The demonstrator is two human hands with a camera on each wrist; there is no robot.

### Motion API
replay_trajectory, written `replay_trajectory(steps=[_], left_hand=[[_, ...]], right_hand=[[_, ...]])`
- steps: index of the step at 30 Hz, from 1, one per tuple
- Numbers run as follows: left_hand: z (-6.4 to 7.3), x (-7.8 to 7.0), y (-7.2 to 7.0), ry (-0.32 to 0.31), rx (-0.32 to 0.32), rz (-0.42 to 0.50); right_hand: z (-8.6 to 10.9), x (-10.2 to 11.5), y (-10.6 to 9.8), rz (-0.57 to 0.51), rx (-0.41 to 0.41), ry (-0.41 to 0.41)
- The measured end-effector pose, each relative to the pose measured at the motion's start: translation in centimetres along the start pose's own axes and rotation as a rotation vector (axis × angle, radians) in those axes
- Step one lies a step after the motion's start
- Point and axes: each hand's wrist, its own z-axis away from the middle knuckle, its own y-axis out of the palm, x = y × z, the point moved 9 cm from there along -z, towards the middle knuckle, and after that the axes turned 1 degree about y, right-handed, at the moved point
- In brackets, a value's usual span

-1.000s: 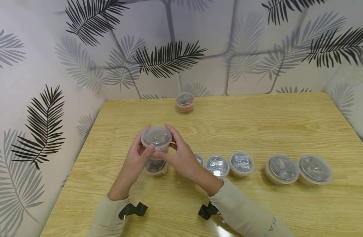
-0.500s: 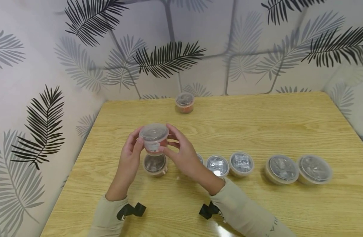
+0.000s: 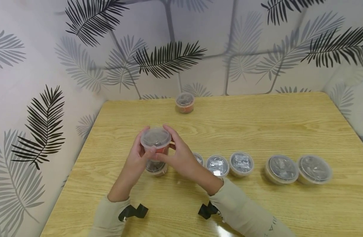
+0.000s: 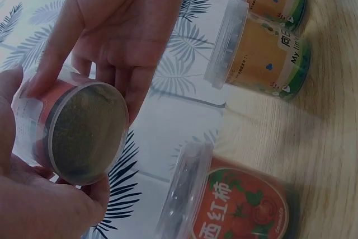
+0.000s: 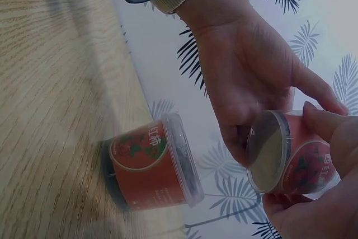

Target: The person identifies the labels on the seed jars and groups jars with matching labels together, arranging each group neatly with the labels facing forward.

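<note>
Both hands hold a clear lidded plastic tub (image 3: 155, 137) with a red tomato label, raised above the table. My left hand (image 3: 136, 158) grips its left side and my right hand (image 3: 181, 155) its right side, with both thumbs meeting at the front. The right wrist view shows the red label of this held tub (image 5: 309, 163); its base (image 4: 86, 132), dark brown inside, faces the left wrist view. Under it on the table stands a second tub (image 3: 155, 167), partly hidden from the head view. Its tomato label (image 4: 240, 208) is plain in the left wrist view.
Smaller lidded tubs (image 3: 217, 165) stand right of my right hand, one partly covered by it. Two larger tubs (image 3: 282, 169) sit farther right. One red-labelled tub (image 3: 185, 102) stands at the table's (image 3: 258, 121) back edge, near the leaf-patterned wall.
Half a second ago the tub was turned with its label facing the head view and my left thumb at its side. Now it sits slightly lower, with my left thumb back across its front.
</note>
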Motion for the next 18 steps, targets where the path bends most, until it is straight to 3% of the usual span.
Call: replay_trajectory(steps=[5, 7, 14, 18], left_hand=[[0.1, 0.1, 0.1, 0.011, 0.019, 0.004], [0.2, 0.1, -0.2, 0.014, 0.008, -0.015], [0.3, 0.3, -2.6, 0.001, -0.130, -0.095], [0.4, 0.1, -3.0, 0.030, -0.154, -0.091]], right_hand=[[-0.5, -2.1, 0.4, 0.023, 0.012, -0.032], [-0.6, -2.0, 0.3, 0.020, 0.003, -0.045], [-0.6, -1.2, -0.4, -0.026, -0.035, -0.080], [-0.1, 0.4, -0.7, -0.059, -0.045, -0.094]])
